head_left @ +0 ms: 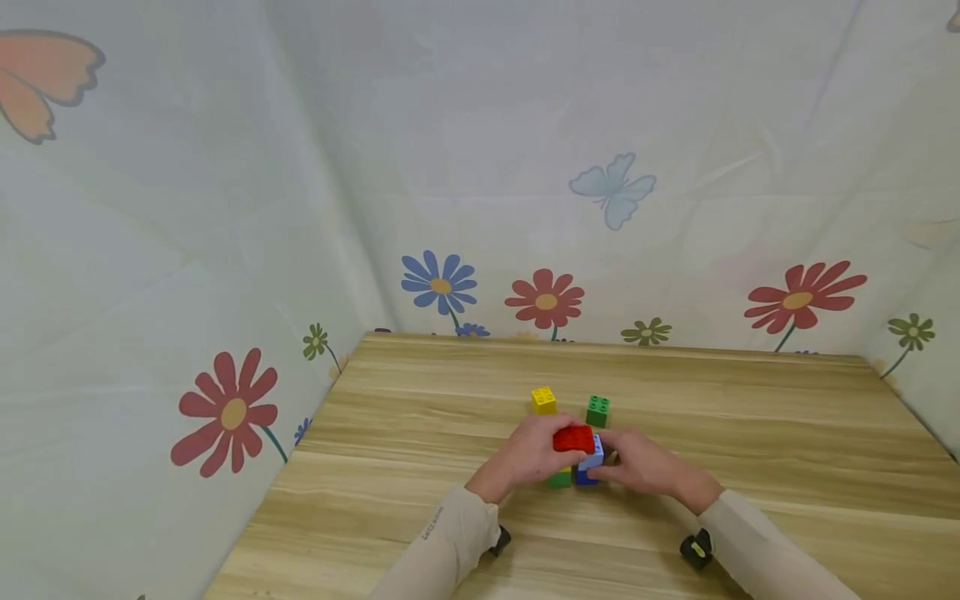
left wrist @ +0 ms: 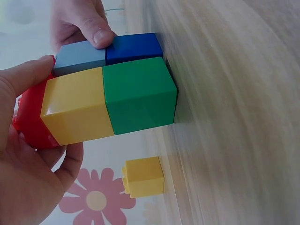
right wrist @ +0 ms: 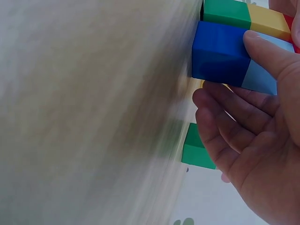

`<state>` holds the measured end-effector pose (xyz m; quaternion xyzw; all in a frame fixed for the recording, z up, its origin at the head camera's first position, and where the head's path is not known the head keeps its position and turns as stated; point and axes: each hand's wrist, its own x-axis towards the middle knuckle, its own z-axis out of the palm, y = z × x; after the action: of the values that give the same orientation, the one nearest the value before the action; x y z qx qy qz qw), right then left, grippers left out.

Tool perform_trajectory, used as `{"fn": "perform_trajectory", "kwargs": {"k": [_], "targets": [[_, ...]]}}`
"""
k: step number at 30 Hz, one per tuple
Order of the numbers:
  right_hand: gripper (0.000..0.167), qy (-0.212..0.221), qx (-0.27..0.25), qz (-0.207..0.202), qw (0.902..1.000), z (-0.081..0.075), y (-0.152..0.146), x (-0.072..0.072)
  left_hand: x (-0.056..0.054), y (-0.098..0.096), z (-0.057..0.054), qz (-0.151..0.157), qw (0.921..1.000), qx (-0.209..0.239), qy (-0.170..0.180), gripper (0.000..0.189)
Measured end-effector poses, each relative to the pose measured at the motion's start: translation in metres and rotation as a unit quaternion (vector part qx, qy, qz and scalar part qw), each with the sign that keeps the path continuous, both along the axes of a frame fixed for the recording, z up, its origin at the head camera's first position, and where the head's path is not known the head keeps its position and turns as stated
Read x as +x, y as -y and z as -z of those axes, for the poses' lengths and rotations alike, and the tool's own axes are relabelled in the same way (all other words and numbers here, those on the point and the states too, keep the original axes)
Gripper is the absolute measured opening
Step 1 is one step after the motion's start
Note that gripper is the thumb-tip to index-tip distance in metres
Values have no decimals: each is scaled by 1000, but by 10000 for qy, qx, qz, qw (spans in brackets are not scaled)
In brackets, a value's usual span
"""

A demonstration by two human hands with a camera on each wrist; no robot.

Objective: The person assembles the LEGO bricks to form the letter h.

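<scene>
My left hand (head_left: pixel 528 454) grips a red toy building brick (head_left: pixel 573 438) between thumb and fingers. Under that brick sits a yellow brick (left wrist: pixel 77 108), stacked on a green brick (left wrist: pixel 140 96) that stands on the table. Close beside this stack, a light blue brick (head_left: pixel 592 452) tops a dark blue brick (right wrist: pixel 220 50). My right hand (head_left: pixel 648 462) pinches the blue pair, its thumb lying across the seam between the two and its fingers on the far side. Part of the red brick reaches toward the light blue one; whether they are joined is hard to tell.
Behind the hands stand a loose yellow brick (head_left: pixel 543 400) and a loose green brick (head_left: pixel 597 410) on the wooden table (head_left: pixel 405 417). A flowered cloth (head_left: pixel 480 208) hangs along the table's back and sides.
</scene>
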<state>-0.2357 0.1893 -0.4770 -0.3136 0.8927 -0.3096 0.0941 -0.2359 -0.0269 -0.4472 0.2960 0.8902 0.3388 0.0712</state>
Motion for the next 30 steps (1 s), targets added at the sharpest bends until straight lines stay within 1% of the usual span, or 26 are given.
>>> {"fn": "perform_trajectory", "kwargs": {"k": [10, 17, 23, 30], "targets": [[36, -86, 26, -12, 10000, 1, -1, 1, 0, -1, 1, 38, 9999, 26, -100, 39], [36, -91, 40, -29, 9999, 1, -1, 1, 0, 0, 1, 53, 10000, -21, -55, 39], [36, -126, 47, -60, 9999, 1, -2, 2, 1, 3, -1, 135, 9999, -12, -37, 38], [35, 12, 148, 164, 9998, -4, -3, 4, 0, 5, -2, 71, 9999, -134, -70, 45]]}}
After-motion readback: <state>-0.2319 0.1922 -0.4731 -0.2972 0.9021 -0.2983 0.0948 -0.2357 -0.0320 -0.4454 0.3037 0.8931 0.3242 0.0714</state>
